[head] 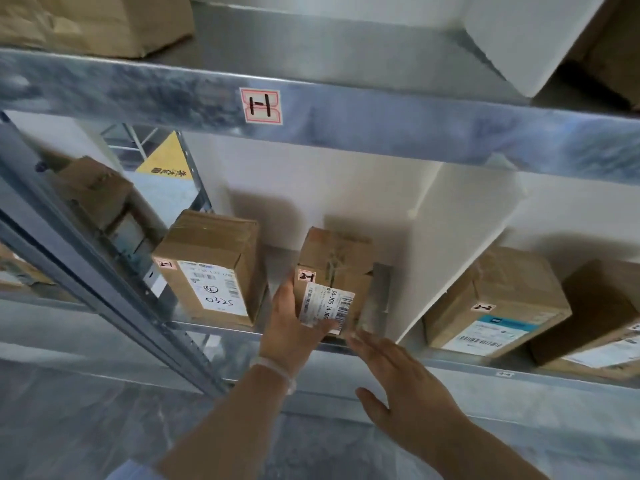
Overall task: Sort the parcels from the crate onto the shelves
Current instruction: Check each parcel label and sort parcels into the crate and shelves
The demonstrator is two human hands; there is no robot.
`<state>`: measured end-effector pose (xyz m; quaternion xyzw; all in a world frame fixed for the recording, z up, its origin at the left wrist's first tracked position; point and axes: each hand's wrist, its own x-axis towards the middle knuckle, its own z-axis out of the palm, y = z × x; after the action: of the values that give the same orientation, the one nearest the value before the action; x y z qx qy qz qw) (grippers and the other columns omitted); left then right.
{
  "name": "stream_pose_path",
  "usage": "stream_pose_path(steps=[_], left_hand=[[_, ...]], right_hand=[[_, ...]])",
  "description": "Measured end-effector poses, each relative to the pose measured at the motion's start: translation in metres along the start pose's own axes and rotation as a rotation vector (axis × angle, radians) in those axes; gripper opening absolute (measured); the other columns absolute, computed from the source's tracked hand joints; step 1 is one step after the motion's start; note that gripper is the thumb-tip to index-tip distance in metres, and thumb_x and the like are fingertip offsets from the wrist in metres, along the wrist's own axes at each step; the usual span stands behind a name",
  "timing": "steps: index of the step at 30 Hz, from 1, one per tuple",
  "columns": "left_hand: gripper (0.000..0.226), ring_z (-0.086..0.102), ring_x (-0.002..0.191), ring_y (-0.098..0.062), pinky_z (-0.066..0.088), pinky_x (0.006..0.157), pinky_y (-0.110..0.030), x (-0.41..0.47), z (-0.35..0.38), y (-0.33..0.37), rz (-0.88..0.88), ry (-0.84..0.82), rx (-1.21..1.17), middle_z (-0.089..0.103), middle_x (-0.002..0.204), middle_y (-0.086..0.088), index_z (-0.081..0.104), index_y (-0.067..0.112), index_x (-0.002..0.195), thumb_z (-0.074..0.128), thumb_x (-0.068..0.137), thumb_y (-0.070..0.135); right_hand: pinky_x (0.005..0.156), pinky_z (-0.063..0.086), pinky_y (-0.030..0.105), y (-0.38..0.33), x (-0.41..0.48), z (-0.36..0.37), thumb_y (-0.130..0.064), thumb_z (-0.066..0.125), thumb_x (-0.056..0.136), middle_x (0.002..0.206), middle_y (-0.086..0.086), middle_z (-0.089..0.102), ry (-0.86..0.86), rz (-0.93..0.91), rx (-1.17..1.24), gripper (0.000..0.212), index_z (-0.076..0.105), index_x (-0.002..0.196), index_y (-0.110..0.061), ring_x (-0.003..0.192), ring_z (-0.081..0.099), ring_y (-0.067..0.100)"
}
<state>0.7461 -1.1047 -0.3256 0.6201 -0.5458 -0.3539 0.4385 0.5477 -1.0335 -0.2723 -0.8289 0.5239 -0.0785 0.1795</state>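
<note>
Head view showed the parcel [334, 278] on the shelf [214, 336], left of the white divider [450, 244], left hand [294, 327] cupping its front-left corner, right hand [405, 382] flat and open just below it; best pushed squarely back, label facing out.
</note>
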Motion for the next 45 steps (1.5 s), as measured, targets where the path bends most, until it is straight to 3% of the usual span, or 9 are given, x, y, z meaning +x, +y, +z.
stream_pose_path(steps=[3,8,14,20,24,28,38,41,45], left_hand=[[0.074,0.065,0.103,-0.006,0.053,0.08,-0.015,-0.003,0.002,-0.006,0.001,0.012,-0.027,0.062,0.113,0.005,0.047,0.031,0.119,0.093,0.062,0.019],[0.073,0.066,0.1,-0.006,0.057,0.078,-0.02,-0.011,0.009,-0.009,-0.001,0.066,-0.023,0.061,0.108,0.008,0.047,0.033,0.116,0.093,0.061,0.019],[0.11,0.057,0.122,-0.016,0.054,0.097,-0.036,-0.023,0.004,-0.01,0.012,0.09,0.077,0.054,0.131,0.0,0.027,0.024,0.15,0.085,0.062,0.053],[0.091,0.039,0.137,-0.02,0.033,0.112,-0.031,-0.083,-0.022,0.008,0.008,0.269,0.341,0.044,0.148,-0.003,0.032,0.025,0.151,0.082,0.076,0.035],[0.083,0.05,0.13,-0.03,0.045,0.106,-0.048,-0.148,-0.044,0.022,0.044,0.457,0.518,0.05,0.144,-0.008,0.04,0.03,0.142,0.085,0.073,0.029],[0.07,0.056,0.122,-0.032,0.051,0.097,-0.048,-0.232,-0.06,0.049,-0.004,0.653,0.721,0.056,0.139,-0.011,0.052,0.023,0.137,0.065,0.073,0.049],[0.066,0.05,0.131,-0.029,0.046,0.102,-0.05,-0.482,-0.083,0.112,-0.311,1.014,1.135,0.05,0.145,-0.005,0.05,0.026,0.141,0.055,0.084,0.059],[0.064,0.049,0.132,-0.027,0.046,0.101,-0.051,-0.55,-0.084,0.132,-0.402,1.131,1.163,0.051,0.144,-0.002,0.048,0.027,0.14,0.056,0.085,0.058],[0.062,0.049,0.132,-0.024,0.046,0.101,-0.051,-0.645,-0.084,0.155,-0.548,1.247,1.155,0.053,0.142,0.001,0.052,0.028,0.138,0.055,0.084,0.059]], right_hand=[[0.1,0.042,0.021,-0.003,-0.001,0.002,-0.05,0.046,0.085,0.147,-0.015,0.041,-0.002,0.011,-0.002,0.065,0.027,0.146,-0.04,0.128,0.046,0.007],[0.093,0.032,0.015,-0.004,0.0,0.001,-0.05,0.049,0.082,0.139,-0.012,0.051,0.003,0.013,-0.066,0.063,0.038,0.142,-0.034,0.119,0.055,0.007],[0.103,0.026,0.018,0.002,0.0,0.005,-0.047,0.048,0.087,0.15,-0.015,0.035,0.012,-0.101,-0.02,0.068,0.017,0.147,-0.043,0.133,0.038,0.006],[0.109,0.021,0.022,-0.009,-0.007,-0.006,-0.051,0.048,0.092,0.156,-0.017,0.023,-0.018,-0.291,0.018,0.066,0.014,0.148,-0.044,0.141,0.025,0.005],[0.106,0.019,0.02,-0.025,-0.012,-0.01,-0.052,0.052,0.088,0.153,-0.011,0.032,-0.035,-0.485,0.014,0.066,0.026,0.147,-0.038,0.139,0.031,0.01],[0.109,0.031,0.03,-0.056,-0.034,-0.01,-0.058,0.045,0.083,0.15,-0.004,0.038,-0.089,-0.67,0.085,0.069,0.027,0.146,-0.037,0.137,0.036,0.015],[0.116,-0.005,0.025,-0.183,-0.16,-0.004,-0.068,0.029,0.085,0.159,-0.015,0.003,-0.175,-1.262,0.105,0.076,0.004,0.151,-0.041,0.146,-0.004,0.008],[0.119,0.0,0.028,-0.224,-0.208,-0.001,-0.067,0.029,0.086,0.158,-0.017,0.002,-0.225,-1.376,0.147,0.074,0.006,0.151,-0.041,0.146,-0.005,0.007],[0.113,0.015,0.028,-0.275,-0.287,0.005,-0.065,0.037,0.085,0.156,-0.006,0.028,-0.213,-1.517,0.167,0.071,0.026,0.148,-0.034,0.143,0.018,0.013]])
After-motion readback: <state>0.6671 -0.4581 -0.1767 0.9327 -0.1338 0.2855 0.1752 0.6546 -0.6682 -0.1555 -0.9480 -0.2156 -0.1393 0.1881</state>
